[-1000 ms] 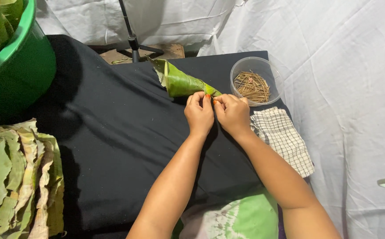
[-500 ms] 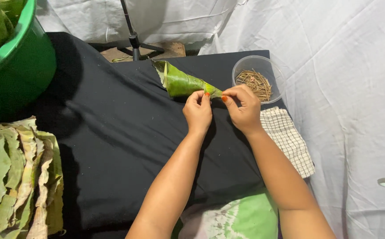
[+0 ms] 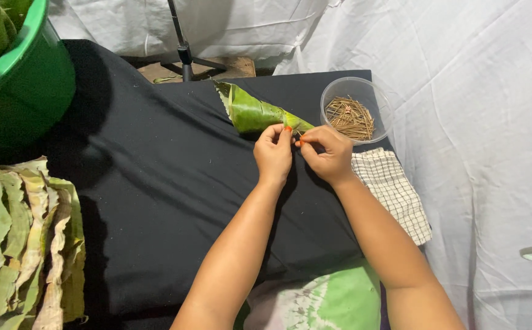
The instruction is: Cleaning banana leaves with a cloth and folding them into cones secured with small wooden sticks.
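Head view: left hand [image 3: 273, 153] pinching leaf cone's [image 3: 255, 112] tip on black cloth [image 3: 156, 183], right hand [image 3: 327, 153] back from bowl [image 3: 356, 110] since half a second ago, fingers closed on something too small to tell, likely a stick for pinning.

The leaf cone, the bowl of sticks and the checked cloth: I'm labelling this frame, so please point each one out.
leaf cone [image 3: 255, 113], head view, on the green rolled side near its wide end.
bowl of sticks [image 3: 381, 98], head view, on the clear right rim.
checked cloth [image 3: 394, 194], head view, on the middle of the fabric.
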